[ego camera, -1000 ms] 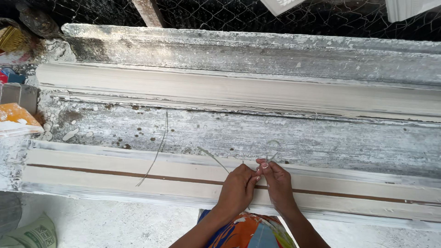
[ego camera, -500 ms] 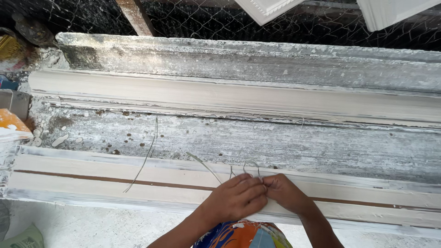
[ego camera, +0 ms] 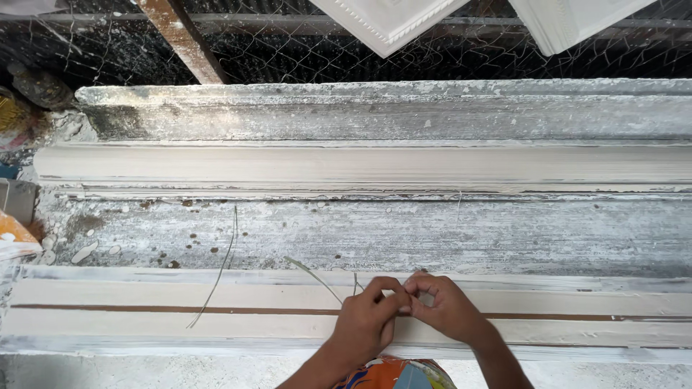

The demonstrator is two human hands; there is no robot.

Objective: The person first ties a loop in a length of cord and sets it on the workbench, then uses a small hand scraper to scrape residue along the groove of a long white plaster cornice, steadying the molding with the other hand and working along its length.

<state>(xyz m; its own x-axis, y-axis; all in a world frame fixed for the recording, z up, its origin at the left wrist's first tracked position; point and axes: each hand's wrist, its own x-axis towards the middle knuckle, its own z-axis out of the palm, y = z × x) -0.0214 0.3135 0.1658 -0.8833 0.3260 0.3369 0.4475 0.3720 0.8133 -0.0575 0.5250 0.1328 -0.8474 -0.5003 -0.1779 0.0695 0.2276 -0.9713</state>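
Left hand (ego camera: 367, 320) and right hand (ego camera: 447, 310) — fingertips pinched together on thin wire (ego camera: 317, 277).

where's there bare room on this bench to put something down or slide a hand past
Free: the grey bench strip between the far moulding and the near moulding, right of the loose fibre. Crowded: where the left hand and right hand pinch thin strands.

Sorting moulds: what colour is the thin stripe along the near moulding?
Brown stripe on the off-white moulding, head view.
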